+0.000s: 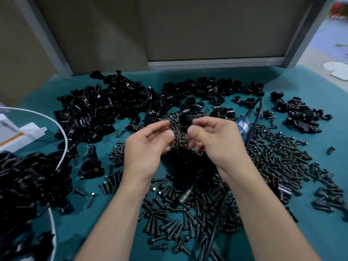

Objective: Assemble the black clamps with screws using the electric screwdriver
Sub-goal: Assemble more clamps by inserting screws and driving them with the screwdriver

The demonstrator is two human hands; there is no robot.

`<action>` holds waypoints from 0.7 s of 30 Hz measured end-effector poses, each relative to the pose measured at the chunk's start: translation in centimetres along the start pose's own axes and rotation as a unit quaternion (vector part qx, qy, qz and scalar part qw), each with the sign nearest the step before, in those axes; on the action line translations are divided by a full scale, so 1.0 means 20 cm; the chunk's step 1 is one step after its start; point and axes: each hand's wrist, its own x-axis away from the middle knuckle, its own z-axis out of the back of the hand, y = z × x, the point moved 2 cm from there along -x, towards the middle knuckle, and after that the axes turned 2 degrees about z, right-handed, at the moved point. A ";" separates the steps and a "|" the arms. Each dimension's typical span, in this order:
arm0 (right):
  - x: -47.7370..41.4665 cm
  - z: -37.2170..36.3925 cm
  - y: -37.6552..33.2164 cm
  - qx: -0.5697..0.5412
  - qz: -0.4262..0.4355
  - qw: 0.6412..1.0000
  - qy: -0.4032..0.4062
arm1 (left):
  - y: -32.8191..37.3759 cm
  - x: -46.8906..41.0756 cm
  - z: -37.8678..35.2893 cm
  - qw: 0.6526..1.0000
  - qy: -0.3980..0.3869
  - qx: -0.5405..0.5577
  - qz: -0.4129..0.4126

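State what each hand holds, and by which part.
Right hand pinches a black clamp by its lower edge; left hand: cannot be told.

Your clamps (pixel 90 108) shine glossy black, smooth like painted metal or hard plastic. Your screws (pixel 273 153) are dark metal with a dull sheen, and a few heads are bright. The table (pixel 79 228) wears matt teal cloth. Your screwdriver (pixel 243 127) has a smooth blue casing, and the white cable (pixel 64 144) looks like sleek plastic.

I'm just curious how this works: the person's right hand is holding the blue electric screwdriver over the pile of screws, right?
Not quite. In the head view the right hand holds a small black clamp over the pile of screws; the blue electric screwdriver lies on the teal cloth.
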 end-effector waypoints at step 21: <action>0.02 0.07 0.00 0.065 0.061 0.995 0.044 | 0.02 0.03 -0.07 0.967 -0.086 0.201 0.132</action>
